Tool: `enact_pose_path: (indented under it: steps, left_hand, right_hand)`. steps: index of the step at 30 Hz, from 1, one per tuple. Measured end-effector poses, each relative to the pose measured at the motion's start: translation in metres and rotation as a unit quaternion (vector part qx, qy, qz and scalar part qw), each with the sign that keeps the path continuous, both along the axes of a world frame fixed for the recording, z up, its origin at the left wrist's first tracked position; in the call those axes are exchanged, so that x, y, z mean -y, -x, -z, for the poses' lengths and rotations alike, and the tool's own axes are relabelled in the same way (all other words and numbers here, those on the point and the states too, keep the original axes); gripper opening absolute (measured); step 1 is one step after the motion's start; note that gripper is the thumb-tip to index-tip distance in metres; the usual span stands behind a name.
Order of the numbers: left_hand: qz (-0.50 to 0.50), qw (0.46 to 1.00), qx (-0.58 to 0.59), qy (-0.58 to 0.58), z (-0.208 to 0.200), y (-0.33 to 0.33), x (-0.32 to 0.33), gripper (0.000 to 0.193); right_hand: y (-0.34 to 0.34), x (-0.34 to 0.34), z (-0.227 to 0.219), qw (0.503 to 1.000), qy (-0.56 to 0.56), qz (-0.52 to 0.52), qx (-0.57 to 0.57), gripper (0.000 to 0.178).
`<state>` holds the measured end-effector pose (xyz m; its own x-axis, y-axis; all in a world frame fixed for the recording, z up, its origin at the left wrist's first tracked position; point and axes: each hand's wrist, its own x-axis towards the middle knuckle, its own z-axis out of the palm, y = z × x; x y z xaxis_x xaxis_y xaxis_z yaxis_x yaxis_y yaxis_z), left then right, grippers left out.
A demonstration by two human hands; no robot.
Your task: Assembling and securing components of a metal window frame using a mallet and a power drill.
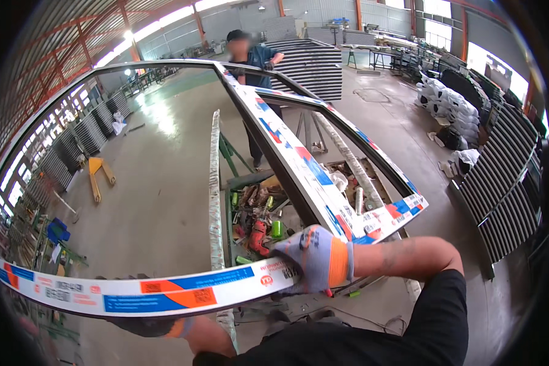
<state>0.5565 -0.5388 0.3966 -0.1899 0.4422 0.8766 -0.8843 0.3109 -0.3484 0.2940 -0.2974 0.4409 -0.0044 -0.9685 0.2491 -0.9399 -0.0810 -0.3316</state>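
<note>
A large window frame (183, 291), its profiles covered in white, blue and orange protective film, spans the view in front of me. My right hand (314, 259), in a grey glove with an orange cuff, is closed around the near rail. Farther left, my left hand (149, 327) grips the same rail from below, its fingers mostly hidden by it. A lengthwise bar (296, 152) divides the frame, with a narrower opening on the right. Across from me, a person (250, 61) in dark clothes stands at the far side with a hand at the frame.
Film-wrapped support rails (215, 183) stand under the frame. Between them, a red power tool (258, 238) lies among green rolls and scraps. A yellow pallet jack handle (96, 174) is at left. Stacked dark profiles (500, 177) and white sacks (448, 107) stand at right.
</note>
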Motion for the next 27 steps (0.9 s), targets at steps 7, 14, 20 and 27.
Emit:
enact_pose_path:
  steps: [7, 14, 20, 27]
  left_hand:
    - [0.152, 0.976, -0.045, 0.152, -0.097, 0.033, -0.055, 0.063]
    - [0.167, 0.970, 0.004, 0.175, -0.196, 0.103, -0.146, 0.076]
    - [0.202, 0.948, 0.243, 0.045, -0.272, 0.099, -0.067, 0.057]
    - [0.239, 0.815, 0.493, -0.192, -0.233, 0.185, -0.182, 0.046]
  right_hand:
    - [0.007, -0.072, -0.063, 0.999, 0.043, 0.014, 0.003, 0.054]
    - [0.034, -0.116, -0.069, 0.977, 0.188, 0.014, 0.097, 0.051]
    - [0.035, -0.130, -0.100, 0.890, 0.313, -0.008, 0.331, 0.025]
    - [0.093, -0.162, -0.050, 0.745, 0.631, 0.074, 0.206, 0.042]
